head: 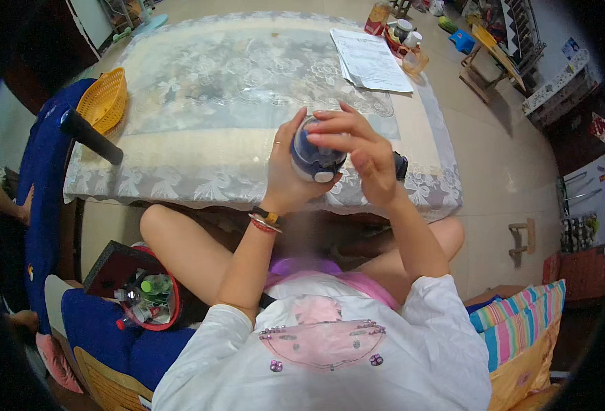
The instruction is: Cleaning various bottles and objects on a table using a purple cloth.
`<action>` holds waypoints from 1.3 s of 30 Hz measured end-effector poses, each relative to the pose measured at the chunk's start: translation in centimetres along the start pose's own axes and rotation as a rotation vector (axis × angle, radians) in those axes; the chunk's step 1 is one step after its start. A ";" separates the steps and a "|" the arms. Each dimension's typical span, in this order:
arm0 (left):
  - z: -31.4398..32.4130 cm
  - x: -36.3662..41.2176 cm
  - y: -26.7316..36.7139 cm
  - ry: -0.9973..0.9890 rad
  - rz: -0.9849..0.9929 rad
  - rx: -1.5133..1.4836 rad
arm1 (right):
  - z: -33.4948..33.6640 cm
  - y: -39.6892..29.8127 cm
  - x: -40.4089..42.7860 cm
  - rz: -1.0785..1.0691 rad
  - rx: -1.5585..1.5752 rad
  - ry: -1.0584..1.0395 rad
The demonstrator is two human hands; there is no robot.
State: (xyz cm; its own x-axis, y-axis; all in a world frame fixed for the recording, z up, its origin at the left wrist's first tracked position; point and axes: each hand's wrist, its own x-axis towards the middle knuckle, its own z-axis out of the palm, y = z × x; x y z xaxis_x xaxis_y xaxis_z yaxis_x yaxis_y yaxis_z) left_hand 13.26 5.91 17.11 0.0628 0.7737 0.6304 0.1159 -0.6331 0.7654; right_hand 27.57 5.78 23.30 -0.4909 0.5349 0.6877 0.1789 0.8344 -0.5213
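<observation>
Above the table's near edge, my left hand point(295, 174) is wrapped round a bottle with a dark blue lid point(315, 159), its lid end turned up towards the camera. The lid has a clear domed part and a white button on its near side. My right hand point(361, 146) is raised over the lid with its fingers spread, the fingertips at the lid's upper part; whether they touch it is hard to tell. Behind my right wrist a small black object point(400, 165) lies on the lace tablecloth point(215, 177), partly hidden.
A dark cylinder point(92, 136) stands at the table's left, near a yellow plastic basket point(102, 100). Papers point(372, 61), a drink bottle point(377, 18) and jars point(402, 31) are at the far right. A bin with empty bottles point(151, 303) is beside my left knee. Another person's foot point(27, 203) shows far left.
</observation>
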 end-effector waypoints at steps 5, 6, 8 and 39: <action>-0.3 0.1 -0.1 -0.023 0.013 0.037 | 2.5 0.1 -1.4 -0.089 -0.257 0.162; -0.2 0.0 -0.2 -0.024 0.007 0.038 | 3.0 0.1 -1.6 -0.096 -0.288 0.215; -0.1 0.0 -0.1 0.003 0.003 0.005 | 3.7 0.2 -1.4 -0.101 -0.319 0.269; -0.8 -3.8 -0.5 -0.090 -0.315 0.244 | 4.4 0.2 -7.4 0.457 -0.237 0.274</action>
State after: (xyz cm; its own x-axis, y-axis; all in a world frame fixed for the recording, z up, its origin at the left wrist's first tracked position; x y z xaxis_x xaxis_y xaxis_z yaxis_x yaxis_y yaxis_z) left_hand 12.21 3.27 14.47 0.0714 0.9349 0.3477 0.3747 -0.3483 0.8592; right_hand 27.46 1.43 15.89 -0.0864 0.8363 0.5414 0.5218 0.5010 -0.6905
